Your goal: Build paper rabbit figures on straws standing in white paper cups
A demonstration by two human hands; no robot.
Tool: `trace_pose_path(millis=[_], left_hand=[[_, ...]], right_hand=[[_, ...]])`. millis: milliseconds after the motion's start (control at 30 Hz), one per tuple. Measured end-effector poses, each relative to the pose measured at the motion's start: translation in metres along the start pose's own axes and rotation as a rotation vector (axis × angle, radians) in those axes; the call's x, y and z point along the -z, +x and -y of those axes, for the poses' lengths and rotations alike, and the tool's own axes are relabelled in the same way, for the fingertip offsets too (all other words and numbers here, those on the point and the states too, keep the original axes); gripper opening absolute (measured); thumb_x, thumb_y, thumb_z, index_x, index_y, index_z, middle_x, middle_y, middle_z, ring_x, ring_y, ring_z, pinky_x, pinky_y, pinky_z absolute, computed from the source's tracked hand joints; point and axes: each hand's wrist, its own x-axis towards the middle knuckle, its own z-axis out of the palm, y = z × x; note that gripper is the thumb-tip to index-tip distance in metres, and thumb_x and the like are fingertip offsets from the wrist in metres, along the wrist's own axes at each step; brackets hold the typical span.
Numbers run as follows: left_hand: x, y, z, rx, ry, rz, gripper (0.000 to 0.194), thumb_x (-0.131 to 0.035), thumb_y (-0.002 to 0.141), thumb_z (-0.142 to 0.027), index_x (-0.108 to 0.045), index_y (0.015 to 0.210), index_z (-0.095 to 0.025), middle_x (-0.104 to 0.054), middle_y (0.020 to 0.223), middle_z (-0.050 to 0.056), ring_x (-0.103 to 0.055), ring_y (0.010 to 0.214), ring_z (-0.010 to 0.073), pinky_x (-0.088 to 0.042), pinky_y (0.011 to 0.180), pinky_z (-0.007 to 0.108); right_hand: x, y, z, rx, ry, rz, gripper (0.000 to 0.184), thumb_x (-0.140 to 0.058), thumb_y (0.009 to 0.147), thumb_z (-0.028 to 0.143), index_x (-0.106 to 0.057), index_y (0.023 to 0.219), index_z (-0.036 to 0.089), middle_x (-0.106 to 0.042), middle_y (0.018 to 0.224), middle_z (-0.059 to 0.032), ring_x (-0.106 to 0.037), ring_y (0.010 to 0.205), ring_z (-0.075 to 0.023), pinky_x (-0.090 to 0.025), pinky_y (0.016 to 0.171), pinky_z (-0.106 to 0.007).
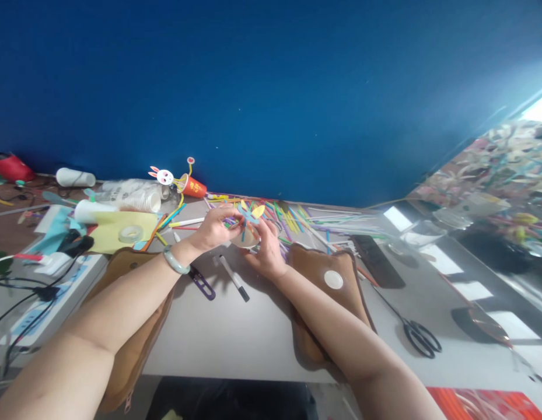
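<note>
Above the middle of the table I hold a small craft of blue and yellow paper pieces (258, 212) between both hands. My left hand (216, 227), with a pale bangle (175, 261) on its wrist, pinches the craft's left side. The fingers of my right hand (268, 251) are closed round its right side. Under the craft, a round pale thing (244, 239), perhaps a paper cup, shows between the hands; fingers hide part of it. A marker pen (234, 277) and a purple-handled cutter (203, 283) lie on the table below my left hand.
Pipe cleaners (292, 217) are strewn along the blue wall (271, 105). An orange cup (194, 185) with a rabbit face (164, 177) lies behind. Brown cushions (329, 291) sit under my forearms. Black scissors (422, 338) lie right; a power strip (47, 303) with cables stands left.
</note>
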Motion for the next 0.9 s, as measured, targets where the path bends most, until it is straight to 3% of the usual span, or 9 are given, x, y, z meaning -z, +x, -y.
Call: trace_pose_path(millis=[300, 533, 700, 900], left_hand=[[-0.008, -0.003, 0.012, -0.157, 0.062, -0.083, 0.003, -0.071, 0.082, -0.019, -0.068, 0.083, -0.02, -0.075, 0.081, 0.002, -0.069, 0.078, 0.0153, -0.054, 0.079, 0.029], [-0.007, -0.003, 0.009, -0.121, 0.09, -0.067, 0.005, -0.071, 0.081, -0.016, -0.068, 0.083, -0.02, -0.074, 0.082, 0.003, -0.069, 0.081, 0.0172, -0.054, 0.081, 0.031], [-0.007, -0.004, 0.012, 0.034, -0.003, -0.022, 0.007, -0.071, 0.08, -0.019, -0.071, 0.087, -0.018, -0.077, 0.087, 0.004, -0.071, 0.084, 0.0169, -0.055, 0.083, 0.029], [-0.006, -0.001, 0.019, 0.323, -0.231, 0.096, 0.038, -0.08, 0.069, -0.026, -0.071, 0.104, -0.014, -0.078, 0.093, 0.007, -0.073, 0.087, 0.0188, -0.058, 0.081, 0.027]], right_hand=[[-0.001, 0.002, 0.003, 0.056, -0.091, -0.09, 0.089, -0.063, 0.09, 0.035, -0.012, 0.161, 0.019, -0.067, 0.128, -0.0183, -0.063, 0.124, -0.0383, -0.046, 0.108, -0.067], [-0.004, 0.002, 0.002, 0.045, -0.041, -0.107, 0.097, -0.068, 0.086, 0.031, -0.01, 0.163, 0.021, -0.068, 0.129, -0.0168, -0.064, 0.123, -0.0378, -0.046, 0.11, -0.066], [-0.005, -0.001, 0.003, -0.075, 0.057, -0.082, 0.101, -0.076, 0.081, 0.03, -0.016, 0.162, 0.024, -0.066, 0.133, -0.0159, -0.065, 0.125, -0.0369, -0.05, 0.109, -0.062], [-0.006, -0.002, 0.002, -0.238, 0.264, 0.002, 0.107, -0.081, 0.075, 0.028, -0.019, 0.162, 0.026, -0.064, 0.138, -0.0152, -0.063, 0.131, -0.0347, -0.052, 0.11, -0.053]])
